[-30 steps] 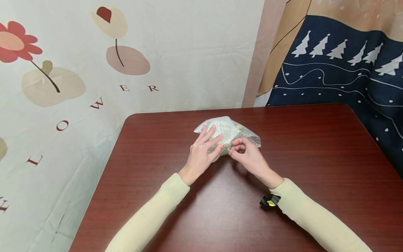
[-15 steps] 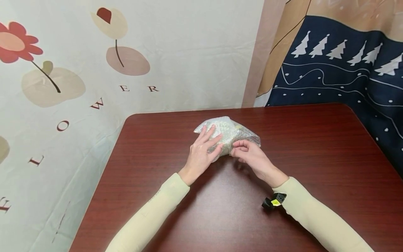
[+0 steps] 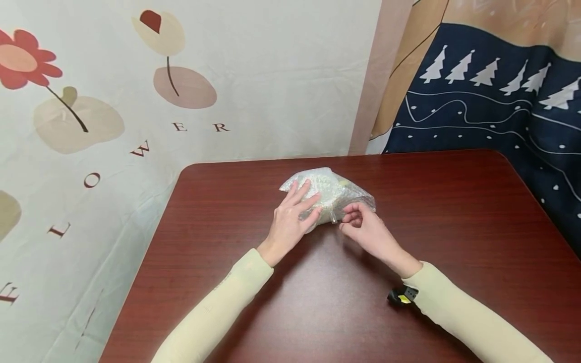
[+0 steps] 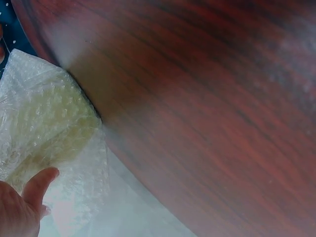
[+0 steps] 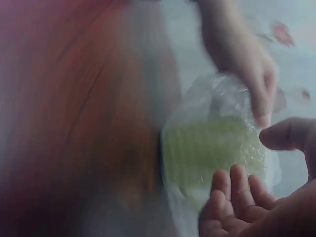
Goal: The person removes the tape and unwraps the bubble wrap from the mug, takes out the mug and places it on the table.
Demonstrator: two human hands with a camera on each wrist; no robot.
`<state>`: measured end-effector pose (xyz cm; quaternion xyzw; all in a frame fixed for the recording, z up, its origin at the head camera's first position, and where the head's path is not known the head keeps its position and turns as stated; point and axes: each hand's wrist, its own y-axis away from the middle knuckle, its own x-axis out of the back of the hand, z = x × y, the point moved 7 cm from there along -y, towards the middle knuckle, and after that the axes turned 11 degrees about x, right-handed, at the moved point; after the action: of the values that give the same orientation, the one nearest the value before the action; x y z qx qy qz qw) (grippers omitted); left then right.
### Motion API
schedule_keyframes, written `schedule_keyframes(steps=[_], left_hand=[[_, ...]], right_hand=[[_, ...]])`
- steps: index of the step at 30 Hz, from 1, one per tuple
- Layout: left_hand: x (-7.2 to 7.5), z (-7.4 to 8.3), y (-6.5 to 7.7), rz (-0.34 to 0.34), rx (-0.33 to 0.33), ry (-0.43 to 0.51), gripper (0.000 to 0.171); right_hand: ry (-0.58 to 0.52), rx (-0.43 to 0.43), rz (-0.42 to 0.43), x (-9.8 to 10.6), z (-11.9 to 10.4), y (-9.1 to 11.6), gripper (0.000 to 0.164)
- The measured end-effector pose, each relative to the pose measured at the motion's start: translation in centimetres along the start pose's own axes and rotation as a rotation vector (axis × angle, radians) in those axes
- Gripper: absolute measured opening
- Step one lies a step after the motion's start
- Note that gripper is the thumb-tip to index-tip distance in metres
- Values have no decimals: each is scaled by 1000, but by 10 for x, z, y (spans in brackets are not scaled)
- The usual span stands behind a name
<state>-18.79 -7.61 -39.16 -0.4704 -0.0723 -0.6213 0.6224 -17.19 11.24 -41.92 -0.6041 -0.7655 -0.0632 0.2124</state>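
Note:
A bubble-wrapped bundle point(image 3: 328, 187) lies on the table near its far edge. Through the clear wrap something yellow-green shows in both wrist views; what it is cannot be made out. The left hand point(image 3: 288, 217) rests on the bundle's left part with its fingers spread. At the near edge a small clear flap point(image 3: 334, 217), perhaps tape, sticks out. Just right of that flap is the right hand point(image 3: 367, 229), its fingers loosely bent. In the right wrist view, the right thumb point(image 5: 286, 134) stands apart from the bent fingers, and nothing is visible between them.
The dark red-brown wooden table point(image 3: 254, 322) has rounded far corners. Behind it hangs a pale cloth point(image 3: 281, 75) with printed flowers and letters, and a navy cloth point(image 3: 476, 108) with white trees at the right. A small black device point(image 3: 402, 296) sits at the right sleeve's cuff.
My right hand has shifted a little right and toward me, off the bundle's near edge, exposing the clear flap. The left hand and the bundle have stayed in place.

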Motion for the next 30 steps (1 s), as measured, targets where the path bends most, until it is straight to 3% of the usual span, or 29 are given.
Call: schedule_keyframes(steps=[3,5,8,11,21,24,28,30], left_hand=[[1,0,0,10,-4,-1,33],[1,0,0,11,-9,-2,33],[0,-1,0,8,-15,-2,33],[0,-1,1,7,-17,0,33],[1,0,0,8,-20,-2,33],[1,0,0,9,-22,0,33],[1,1,0,7,-20,-4,33],[1,0,0,1,-12,-8,33]], right_hand=[[344,246,69,8,-15,4,43],[512,412,107,11,-25,7,45],[663,625,124,12,-35,10,48],[733,773,108,11,-42,11,49],[843,1045,111,8,-45,14,64],[840,1085,120,8,-44,14,56],[833,1114,137,7,-43,13,30],[827,1129,143,6,-43,13,28]])
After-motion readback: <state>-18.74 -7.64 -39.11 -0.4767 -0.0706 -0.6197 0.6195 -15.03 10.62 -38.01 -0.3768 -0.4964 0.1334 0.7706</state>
